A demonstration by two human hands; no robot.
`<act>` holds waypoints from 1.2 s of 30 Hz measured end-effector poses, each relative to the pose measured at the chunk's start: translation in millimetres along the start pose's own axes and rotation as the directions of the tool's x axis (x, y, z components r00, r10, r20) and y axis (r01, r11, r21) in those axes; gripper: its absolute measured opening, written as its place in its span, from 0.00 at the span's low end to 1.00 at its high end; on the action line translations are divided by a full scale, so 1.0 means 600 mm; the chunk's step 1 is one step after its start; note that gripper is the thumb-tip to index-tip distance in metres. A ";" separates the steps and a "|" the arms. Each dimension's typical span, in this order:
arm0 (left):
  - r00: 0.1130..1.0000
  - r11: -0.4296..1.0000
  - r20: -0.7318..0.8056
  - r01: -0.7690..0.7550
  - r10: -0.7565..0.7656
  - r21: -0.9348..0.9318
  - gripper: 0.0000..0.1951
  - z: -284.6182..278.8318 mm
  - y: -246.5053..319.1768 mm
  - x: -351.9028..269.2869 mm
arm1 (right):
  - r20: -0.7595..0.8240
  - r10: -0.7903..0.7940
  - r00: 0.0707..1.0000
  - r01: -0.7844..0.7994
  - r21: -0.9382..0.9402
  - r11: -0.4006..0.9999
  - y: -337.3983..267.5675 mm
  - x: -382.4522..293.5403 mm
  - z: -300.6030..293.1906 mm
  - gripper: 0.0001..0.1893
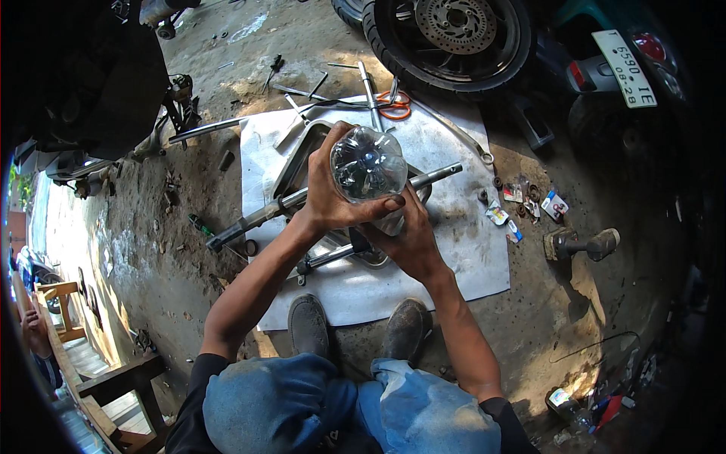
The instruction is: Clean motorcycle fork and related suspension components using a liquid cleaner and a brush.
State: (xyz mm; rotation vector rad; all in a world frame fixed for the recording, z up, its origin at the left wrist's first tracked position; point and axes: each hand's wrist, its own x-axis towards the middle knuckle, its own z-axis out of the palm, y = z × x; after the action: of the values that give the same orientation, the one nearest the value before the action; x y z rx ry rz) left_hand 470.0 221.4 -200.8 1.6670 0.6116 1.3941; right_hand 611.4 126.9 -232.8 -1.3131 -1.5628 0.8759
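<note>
A clear plastic bottle (368,162) is held base up between both my hands. My left hand (329,184) wraps its side near the base, thumb across the front. Lower down, my right hand (405,235) grips the bottle's underside; its neck is hidden. Beneath the hands, a metal tray (303,153) rests on a white sheet (465,244). A fork tube (261,215) lies across the tray, and a second chrome tube (332,256) lies nearer my shoes.
Orange-handled scissors (395,108), a T-handle wrench (371,96) and a ring spanner (454,129) lie beyond the tray. A motorcycle wheel (448,79) is at the back. A rubber mallet (584,245) and small packets stand right; a wooden bench (122,374) and a person's hand (34,326) are left.
</note>
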 end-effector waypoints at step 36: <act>0.335 0.298 0.034 0.874 -0.941 -0.384 0.43 -0.031 -0.252 -0.227 | -0.662 0.356 0.660 -0.153 0.345 0.926 0.039 -0.063 0.020 0.19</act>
State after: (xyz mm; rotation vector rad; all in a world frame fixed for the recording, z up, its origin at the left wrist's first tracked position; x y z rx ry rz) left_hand 439.8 194.9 -401.2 0.5826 1.1426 0.6805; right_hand 609.9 94.4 -265.5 -1.4579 -0.6214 0.5836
